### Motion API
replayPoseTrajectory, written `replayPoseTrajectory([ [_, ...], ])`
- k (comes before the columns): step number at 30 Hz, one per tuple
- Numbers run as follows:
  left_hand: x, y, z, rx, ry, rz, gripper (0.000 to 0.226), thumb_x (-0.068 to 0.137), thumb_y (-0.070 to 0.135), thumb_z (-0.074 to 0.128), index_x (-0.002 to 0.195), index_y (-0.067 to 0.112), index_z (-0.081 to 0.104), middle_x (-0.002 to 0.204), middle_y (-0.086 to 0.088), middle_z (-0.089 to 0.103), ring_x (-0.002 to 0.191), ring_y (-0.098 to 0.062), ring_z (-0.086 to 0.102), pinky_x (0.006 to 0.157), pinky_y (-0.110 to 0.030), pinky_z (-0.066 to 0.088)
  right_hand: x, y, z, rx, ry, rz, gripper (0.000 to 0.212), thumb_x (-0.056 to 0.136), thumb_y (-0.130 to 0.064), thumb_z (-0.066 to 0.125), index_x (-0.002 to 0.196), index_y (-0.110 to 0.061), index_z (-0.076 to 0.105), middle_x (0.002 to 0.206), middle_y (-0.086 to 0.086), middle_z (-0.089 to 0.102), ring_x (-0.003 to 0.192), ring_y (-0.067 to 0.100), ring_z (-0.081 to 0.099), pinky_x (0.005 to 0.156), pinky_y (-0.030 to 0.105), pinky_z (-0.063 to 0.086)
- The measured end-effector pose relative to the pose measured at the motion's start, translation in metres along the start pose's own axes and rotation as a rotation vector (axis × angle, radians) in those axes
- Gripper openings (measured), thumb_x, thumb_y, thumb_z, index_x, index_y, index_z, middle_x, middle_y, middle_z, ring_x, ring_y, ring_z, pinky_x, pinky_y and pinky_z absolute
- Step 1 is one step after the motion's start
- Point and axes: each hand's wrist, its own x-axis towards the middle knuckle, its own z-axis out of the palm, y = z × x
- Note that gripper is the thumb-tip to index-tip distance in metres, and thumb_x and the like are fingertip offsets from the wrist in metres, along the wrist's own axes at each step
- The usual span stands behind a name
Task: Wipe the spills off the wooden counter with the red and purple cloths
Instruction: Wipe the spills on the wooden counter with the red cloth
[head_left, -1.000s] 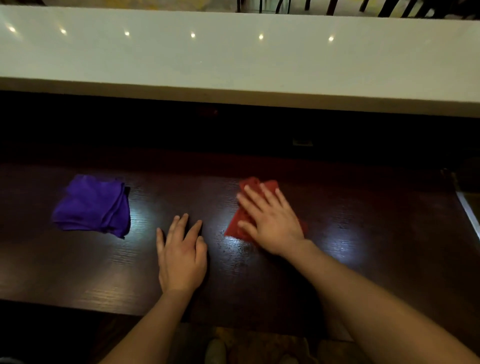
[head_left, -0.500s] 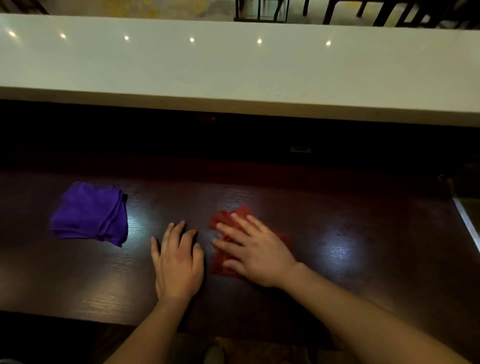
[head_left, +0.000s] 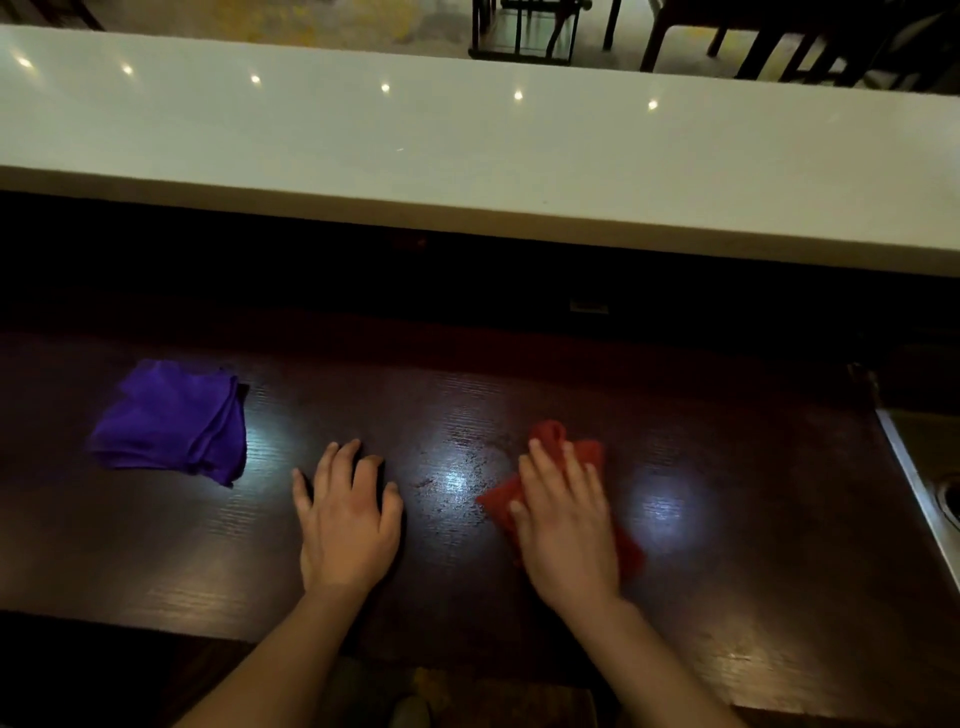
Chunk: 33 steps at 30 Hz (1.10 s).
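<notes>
Hands (head_left: 347, 525) flat — right (head_left: 566, 525) on red cloth (head_left: 550, 441)

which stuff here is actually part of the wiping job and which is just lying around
Part of the job:
- red cloth, flat under the right hand
- purple cloth, folded, untouched
- wooden counter
- left hand, flat on the wood

Just there:
- white ledge behind
- metal sink at far right
- chairs beyond

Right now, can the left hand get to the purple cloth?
Probably yes. The left hand lies flat and empty on the wooden counter, and only bare wood separates it from the purple cloth to its left.
</notes>
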Motion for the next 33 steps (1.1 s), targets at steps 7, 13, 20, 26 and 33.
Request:
replayPoseTrajectory([
  [7,0.001,-0.006,-0.007,-0.129,-0.037,-0.016,0.035,0.092,0.029,0.046,0.120,0.016,0.062,0.143,-0.009,0.050,0.143,-0.026,0.032,0.118,-0.059,0.009,0.032,-0.059,0.014,0.039,-0.135,-0.460,0.049,0.094,-0.019,0.046,0.143,-0.022,0.038,0.157,-0.001,0.030,0.147,0.028,0.016,0.119,0.045,0.006],
  [13,0.003,-0.043,-0.031,-0.095,-0.166,0.097,0.049,0.089,0.038,0.040,0.132,0.022,0.057,0.149,-0.003,0.046,0.143,-0.019,0.033,0.118,-0.052,0.018,0.078,-0.071,0.018,0.007,-0.112,-0.521,0.049,0.095,-0.017,0.045,0.143,-0.023,0.038,0.157,-0.002,0.030,0.146,0.027,0.018,0.118,0.044,0.013],
  [20,0.002,-0.128,-0.061,0.116,-0.163,0.100,0.060,0.087,0.048,0.030,0.136,0.023,0.055,0.146,-0.007,0.049,0.142,-0.026,0.034,0.116,-0.055,0.018,0.124,-0.050,0.017,0.016,0.116,-0.088,0.053,0.090,-0.031,0.056,0.140,-0.015,0.044,0.151,0.004,0.041,0.141,0.029,0.033,0.117,0.046,0.024],
  [26,-0.003,-0.144,-0.052,0.130,-0.168,0.130,0.054,0.090,0.042,0.037,0.140,0.025,0.050,0.148,-0.005,0.046,0.142,-0.024,0.032,0.115,-0.058,0.020,0.107,-0.122,0.047,0.018,0.100,-0.437,0.048,0.088,-0.016,0.059,0.135,-0.017,0.051,0.146,0.007,0.047,0.137,0.034,0.038,0.113,0.048,0.029],
  [33,-0.003,-0.146,-0.053,0.061,-0.179,0.140,0.054,0.087,0.041,0.042,0.138,0.027,0.053,0.149,-0.003,0.047,0.142,-0.024,0.036,0.116,-0.054,0.022,0.136,-0.151,0.029,0.243,0.067,-0.587,0.043,0.078,-0.001,0.065,0.119,-0.015,0.065,0.130,0.005,0.062,0.111,0.034,0.059,0.087,0.046,0.049],
])
